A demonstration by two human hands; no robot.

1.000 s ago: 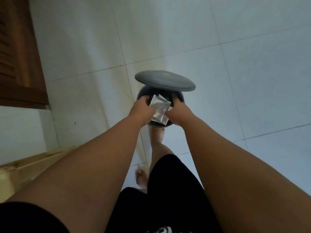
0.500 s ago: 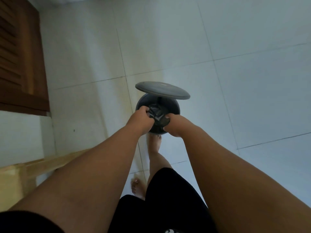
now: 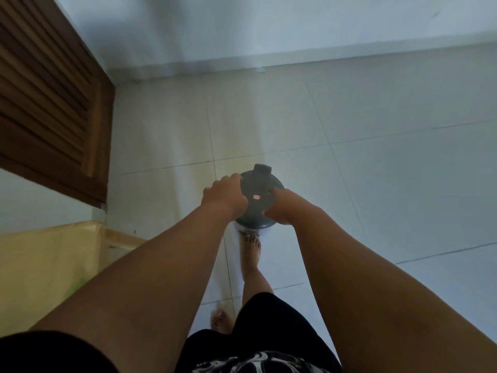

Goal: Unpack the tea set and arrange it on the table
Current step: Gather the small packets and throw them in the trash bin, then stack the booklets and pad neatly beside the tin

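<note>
Two hands, left hand (image 3: 224, 196) and right hand (image 3: 279, 211), fingers curled on grey bin lid (image 3: 258, 196), red label (image 3: 256, 196) unreadable

Left hand (image 3: 224, 196) and right hand (image 3: 281, 208) on grey bin lid (image 3: 258, 197), bare foot (image 3: 251, 247) below, tiled floor (image 3: 376, 130)

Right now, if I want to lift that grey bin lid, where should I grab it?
Probably the little tab sticking out at the far edge of the closed lid. It overhangs the round rim, so hooking under it from the far side looks easiest. The left hand and right hand cover the near sides.
</note>
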